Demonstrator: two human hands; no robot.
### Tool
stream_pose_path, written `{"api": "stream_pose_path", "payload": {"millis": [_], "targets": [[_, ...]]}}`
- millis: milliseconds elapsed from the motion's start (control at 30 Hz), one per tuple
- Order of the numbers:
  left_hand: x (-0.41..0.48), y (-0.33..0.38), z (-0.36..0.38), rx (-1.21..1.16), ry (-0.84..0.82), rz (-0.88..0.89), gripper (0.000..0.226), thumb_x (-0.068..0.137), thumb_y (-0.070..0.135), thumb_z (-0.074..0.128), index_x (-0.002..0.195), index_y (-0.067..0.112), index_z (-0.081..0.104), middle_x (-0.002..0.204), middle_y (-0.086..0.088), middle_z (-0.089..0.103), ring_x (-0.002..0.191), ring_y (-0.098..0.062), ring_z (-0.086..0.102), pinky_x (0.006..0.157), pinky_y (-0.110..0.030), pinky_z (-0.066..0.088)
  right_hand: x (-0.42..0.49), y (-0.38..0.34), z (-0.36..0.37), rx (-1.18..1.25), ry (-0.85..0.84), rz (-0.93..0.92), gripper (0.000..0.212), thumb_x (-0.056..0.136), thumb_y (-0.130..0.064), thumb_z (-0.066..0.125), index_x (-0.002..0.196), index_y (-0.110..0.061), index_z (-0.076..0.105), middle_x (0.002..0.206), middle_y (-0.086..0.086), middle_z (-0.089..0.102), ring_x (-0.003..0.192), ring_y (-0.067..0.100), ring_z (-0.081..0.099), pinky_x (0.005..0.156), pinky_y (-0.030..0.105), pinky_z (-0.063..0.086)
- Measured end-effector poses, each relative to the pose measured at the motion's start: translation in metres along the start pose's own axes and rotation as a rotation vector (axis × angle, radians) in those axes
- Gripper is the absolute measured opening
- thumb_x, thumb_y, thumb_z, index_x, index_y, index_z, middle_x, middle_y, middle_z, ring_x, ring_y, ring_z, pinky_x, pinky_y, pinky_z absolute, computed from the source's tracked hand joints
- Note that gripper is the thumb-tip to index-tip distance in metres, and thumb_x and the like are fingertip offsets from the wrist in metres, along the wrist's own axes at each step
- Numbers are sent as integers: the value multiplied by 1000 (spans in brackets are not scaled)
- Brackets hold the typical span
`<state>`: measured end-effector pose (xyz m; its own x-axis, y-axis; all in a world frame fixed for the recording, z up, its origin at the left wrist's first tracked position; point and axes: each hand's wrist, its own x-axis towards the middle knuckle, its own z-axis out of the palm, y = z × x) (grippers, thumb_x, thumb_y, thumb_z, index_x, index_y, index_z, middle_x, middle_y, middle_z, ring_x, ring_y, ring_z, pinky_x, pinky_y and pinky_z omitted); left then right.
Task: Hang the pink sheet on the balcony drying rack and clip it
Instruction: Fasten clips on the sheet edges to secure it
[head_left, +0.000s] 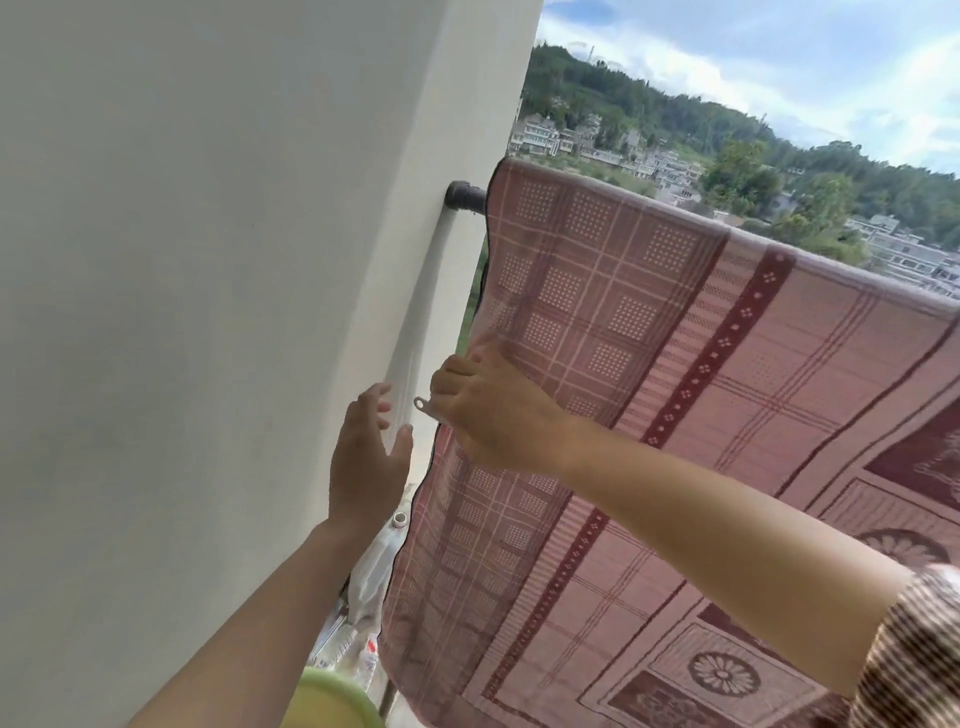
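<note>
Up at twelve o'clock, the pink sheet (675, 389) is already draped over the dark rail (467, 197), so hanging looks done; clipping remains. The right hand (488, 410) pinches the sheet's near edge, a pale clip (425, 407) poking from its fist. The left hand (369, 457) hovers spread, holding nothing. At six o'clock, a green rim (332, 696), contents hidden.

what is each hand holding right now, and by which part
The right hand grips the pink sheet at its left edge, with a small pale clip in its fingers. The left hand is open, holding nothing.
</note>
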<state>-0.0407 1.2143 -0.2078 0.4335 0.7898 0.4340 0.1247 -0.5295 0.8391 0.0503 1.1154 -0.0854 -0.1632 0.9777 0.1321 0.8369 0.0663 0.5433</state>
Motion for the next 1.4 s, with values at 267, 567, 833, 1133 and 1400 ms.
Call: {"api": "stream_pose_path", "payload": {"millis": [267, 567, 833, 1133, 1400], "targets": [[-80, 62, 55, 85, -101, 197, 19, 90, 16, 51, 109, 19, 52, 108, 5, 58, 92, -19, 60, 72, -38, 56, -150, -4, 0, 502, -53, 441, 17, 90, -19, 52, 99, -16, 67, 101, -3, 63, 97, 14, 53, 98, 34, 43], [-255, 229, 196, 129, -587, 321, 32, 92, 19, 46, 124, 20, 49, 129, 2, 46, 125, -16, 38, 104, -32, 36, -459, -11, -23, 598, -160, 1024, 33, 91, -32, 55, 121, -20, 61, 125, -3, 58, 116, 18, 52, 97, 35, 45], [-439, 382, 327, 113, -948, 593, 36, 87, 16, 52, 122, 16, 48, 134, -4, 40, 126, -22, 31, 95, -33, 36, -740, -44, -69, 521, -221, 1494, 45, 88, -35, 61, 128, -15, 56, 130, 2, 57, 115, 22, 55, 96, 31, 43], [-626, 538, 477, 131, -1247, 785, 44, 88, 21, 47, 132, 16, 42, 142, -5, 31, 133, -25, 24, 104, -38, 32, -996, -68, -104, 415, -279, 1936, 45, 88, -35, 55, 126, -10, 52, 122, 8, 52, 111, 27, 52, 90, 37, 45], [-794, 674, 635, 75, -1387, 997, 44, 88, 26, 49, 130, 15, 44, 138, -7, 36, 126, -28, 31, 103, -38, 36, -1221, -58, -127, 398, -282, 2246, 49, 86, -33, 60, 128, -9, 52, 123, 11, 50, 116, 30, 51, 98, 39, 43]]}}
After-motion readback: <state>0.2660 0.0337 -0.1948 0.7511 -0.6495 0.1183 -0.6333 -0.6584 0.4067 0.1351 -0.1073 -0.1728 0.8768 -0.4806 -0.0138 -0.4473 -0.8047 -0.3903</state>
